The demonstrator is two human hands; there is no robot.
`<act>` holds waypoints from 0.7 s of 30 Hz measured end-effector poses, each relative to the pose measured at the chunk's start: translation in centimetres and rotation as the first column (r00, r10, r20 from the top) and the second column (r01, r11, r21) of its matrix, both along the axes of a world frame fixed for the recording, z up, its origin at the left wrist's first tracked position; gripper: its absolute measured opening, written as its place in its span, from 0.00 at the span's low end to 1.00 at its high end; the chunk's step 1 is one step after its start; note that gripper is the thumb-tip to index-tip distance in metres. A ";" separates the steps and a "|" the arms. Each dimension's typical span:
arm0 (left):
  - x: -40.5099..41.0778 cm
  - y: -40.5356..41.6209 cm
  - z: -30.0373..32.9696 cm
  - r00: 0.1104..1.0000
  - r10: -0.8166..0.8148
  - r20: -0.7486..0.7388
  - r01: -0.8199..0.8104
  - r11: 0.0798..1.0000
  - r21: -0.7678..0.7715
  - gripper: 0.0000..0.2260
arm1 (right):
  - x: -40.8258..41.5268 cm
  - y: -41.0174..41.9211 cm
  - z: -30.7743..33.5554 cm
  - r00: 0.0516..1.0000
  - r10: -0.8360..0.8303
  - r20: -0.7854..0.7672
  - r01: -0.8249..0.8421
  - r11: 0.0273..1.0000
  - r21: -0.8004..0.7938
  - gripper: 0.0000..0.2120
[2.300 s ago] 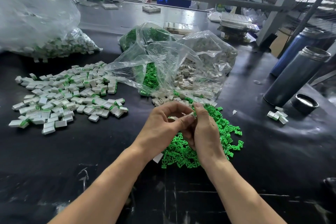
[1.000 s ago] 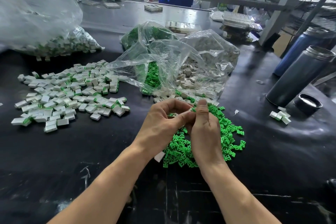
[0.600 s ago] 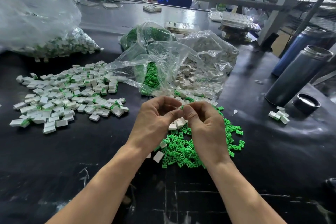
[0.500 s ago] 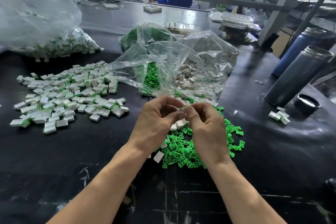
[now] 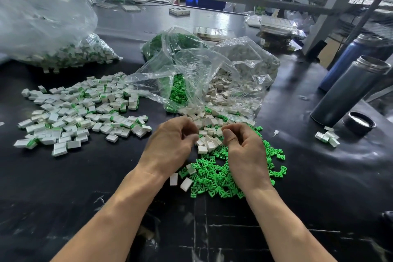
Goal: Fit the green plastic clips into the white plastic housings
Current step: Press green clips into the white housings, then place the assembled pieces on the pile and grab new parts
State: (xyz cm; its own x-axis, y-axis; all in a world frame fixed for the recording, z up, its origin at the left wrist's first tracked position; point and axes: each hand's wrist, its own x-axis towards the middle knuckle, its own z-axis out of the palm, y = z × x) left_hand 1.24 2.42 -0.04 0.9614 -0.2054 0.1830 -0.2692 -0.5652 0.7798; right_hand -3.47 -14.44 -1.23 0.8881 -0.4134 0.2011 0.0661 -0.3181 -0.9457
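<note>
Across the whole view runs a black worktable (image 5: 63,187), scuffed white along its near edge. At far left lies a large clear bag (image 5: 49,27) holding white-and-green pieces. Toward the middle sit two more clear bags, one of green parts (image 5: 170,42) and an open one (image 5: 240,74) spilling white plastic housings (image 5: 214,91) toward the hands. Left of centre spreads a wide scatter of assembled pieces (image 5: 80,110), white with green showing. Right of the bags a grey metal flask (image 5: 348,91) stands beside a blue one (image 5: 344,59), with a black cap (image 5: 359,122) and a few white pieces (image 5: 326,136) near it. No writing can be read anywhere.

Near centre lies the heap of green plastic clips (image 5: 214,176), with loose housings at its far and left edges. Left hand (image 5: 172,144) and right hand (image 5: 244,151) hover over this heap, slightly apart, fingers curled toward the thumbs; whether either pinches a part I cannot tell.
</note>
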 end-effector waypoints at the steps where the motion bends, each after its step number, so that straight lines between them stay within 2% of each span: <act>1: 0.2 0.2 0.0 0.999 0.043 0.013 -0.043 0.998 0.049 0.05 | 0.0 0.0 0.0 1.000 -0.003 -0.004 0.003 1.000 0.000 0.05; 5: 1.1 1.5 0.2 0.965 0.244 0.093 -0.259 0.944 0.205 0.02 | -0.1 0.0 0.1 1.000 0.001 -0.017 -0.001 1.000 -0.010 0.05; 8: 1.9 2.6 0.4 0.925 0.359 0.122 -0.377 0.837 0.397 0.02 | 0.0 -0.4 0.1 0.999 -0.024 -0.038 0.021 0.997 -0.078 0.05; 10: 2.4 3.3 0.4 0.908 0.402 0.116 -0.407 0.784 0.468 0.02 | 0.1 -0.7 0.1 0.997 -0.049 -0.063 0.039 0.988 -0.147 0.05; 16: 2.9 4.1 0.1 0.879 0.459 0.129 -0.456 0.730 0.509 0.02 | 0.1 -1.6 0.5 0.969 -0.131 -0.211 0.033 0.909 -0.415 0.06; 21: 2.9 4.6 0.1 0.864 0.471 0.180 -0.496 0.729 0.472 0.07 | -0.2 -2.1 1.4 0.941 -0.150 -0.304 -0.032 0.853 -0.521 0.04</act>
State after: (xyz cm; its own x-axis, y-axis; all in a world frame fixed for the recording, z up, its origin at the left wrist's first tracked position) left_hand 4.15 7.06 0.05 0.9488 0.2120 0.2340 0.1186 -0.9261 0.3582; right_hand -3.69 -16.54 0.16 0.9166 -0.3857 0.1058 -0.2470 -0.7538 -0.6089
